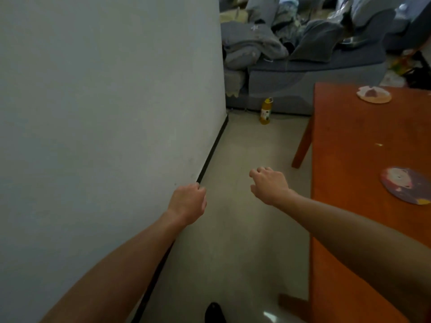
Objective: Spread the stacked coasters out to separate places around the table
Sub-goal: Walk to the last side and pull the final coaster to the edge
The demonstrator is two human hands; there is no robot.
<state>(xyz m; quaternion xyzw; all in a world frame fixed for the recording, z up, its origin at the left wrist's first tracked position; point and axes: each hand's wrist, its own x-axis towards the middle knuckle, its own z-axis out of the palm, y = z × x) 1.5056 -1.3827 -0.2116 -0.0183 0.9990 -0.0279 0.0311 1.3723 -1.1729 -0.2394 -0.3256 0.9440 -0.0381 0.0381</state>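
Two round coasters lie apart on the orange-brown wooden table (345, 141) at the right. A pale one with a purple centre (373, 94) sits near the far end. A dark one with a cartoon picture (405, 184) lies nearer, by the right frame edge. My left hand (187, 202) hangs over the floor close to the wall, fingers curled in, holding nothing. My right hand (270, 185) is over the floor just left of the table edge, fingers loosely curled and slightly apart, with nothing in it.
A white wall (105, 101) with a dark skirting strip runs along the left. A yellow bottle (265, 111) stands on the floor before a grey sofa (291, 73) piled with clothes. A dark shoe tip (214, 312) shows at the bottom.
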